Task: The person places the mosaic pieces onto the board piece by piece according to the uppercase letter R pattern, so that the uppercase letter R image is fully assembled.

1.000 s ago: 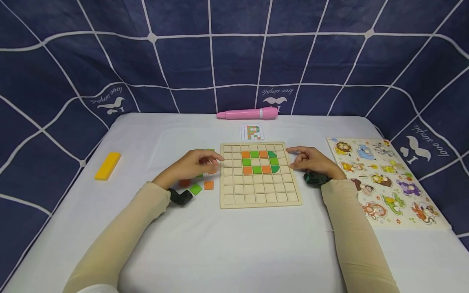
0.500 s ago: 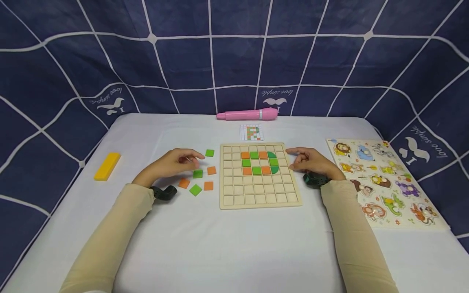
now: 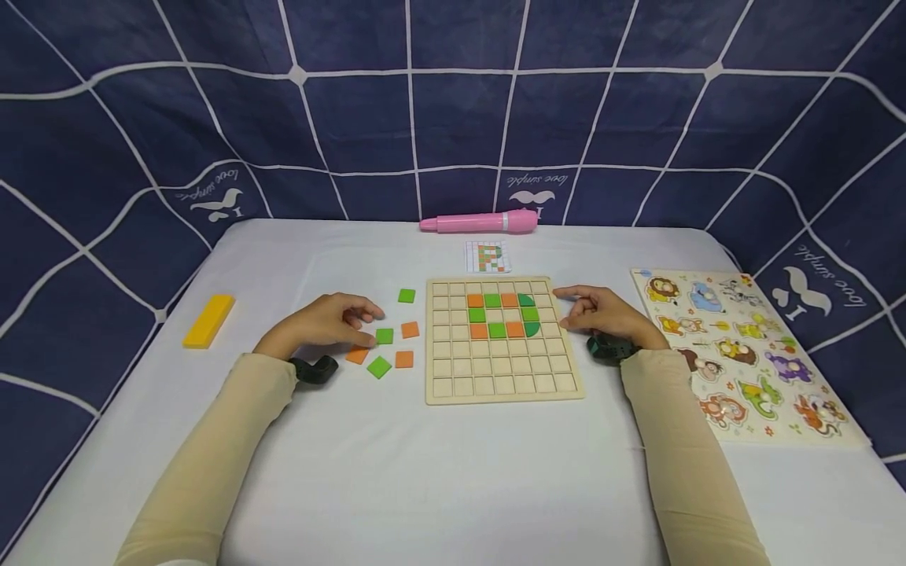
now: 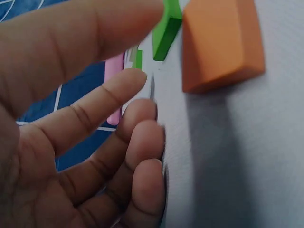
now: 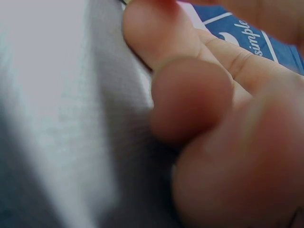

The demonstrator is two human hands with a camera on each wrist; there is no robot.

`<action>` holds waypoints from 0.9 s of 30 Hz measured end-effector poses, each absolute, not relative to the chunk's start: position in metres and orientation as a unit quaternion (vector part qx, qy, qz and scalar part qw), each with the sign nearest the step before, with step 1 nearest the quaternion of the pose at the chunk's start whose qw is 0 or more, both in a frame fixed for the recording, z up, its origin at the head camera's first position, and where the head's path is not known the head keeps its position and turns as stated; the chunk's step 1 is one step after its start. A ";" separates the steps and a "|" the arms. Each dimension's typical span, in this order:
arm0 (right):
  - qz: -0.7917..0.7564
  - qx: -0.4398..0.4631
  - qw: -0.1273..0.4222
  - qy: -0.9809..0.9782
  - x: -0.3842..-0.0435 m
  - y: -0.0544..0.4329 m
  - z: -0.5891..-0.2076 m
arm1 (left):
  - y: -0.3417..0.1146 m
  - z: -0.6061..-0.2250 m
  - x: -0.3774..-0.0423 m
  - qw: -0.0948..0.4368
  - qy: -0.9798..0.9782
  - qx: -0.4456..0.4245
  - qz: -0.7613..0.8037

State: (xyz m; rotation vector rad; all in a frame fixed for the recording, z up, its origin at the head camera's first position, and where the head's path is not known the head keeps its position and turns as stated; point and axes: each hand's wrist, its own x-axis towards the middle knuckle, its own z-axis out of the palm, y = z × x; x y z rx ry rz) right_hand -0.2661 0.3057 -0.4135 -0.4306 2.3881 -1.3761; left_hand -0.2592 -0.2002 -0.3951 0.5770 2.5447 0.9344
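Tiles (image 3: 404, 359) lie at nine o'clock of the grid board (image 3: 501, 366); the left hand (image 3: 322, 321), loosely spread, empty, partly hides one; the right hand (image 3: 602, 309), half-curled, seemingly empty, rests at the board's three o'clock edge; at twelve, card (image 3: 488, 257) and pink wand (image 3: 474, 223); three, animal puzzle (image 3: 752, 368); nine, yellow block (image 3: 208, 321).

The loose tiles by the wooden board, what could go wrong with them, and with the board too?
The left hand is right by an orange tile and a green tile that lie close together, so reaching for one might bump the other. Both colours are mixed there, so the wrong one could get picked. The right hand is at the edge of the wooden board, so a push might slide it.
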 end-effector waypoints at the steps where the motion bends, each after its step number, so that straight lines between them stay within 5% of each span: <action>1: -0.485 -0.149 0.175 0.844 -0.266 0.306 -0.413 | -0.199 -0.395 -0.259 0.179 0.906 0.206 0.325; 27: -0.487 -0.145 0.177 0.843 -0.268 0.307 -0.414 | -0.190 -0.393 -0.255 0.146 0.921 0.213 0.293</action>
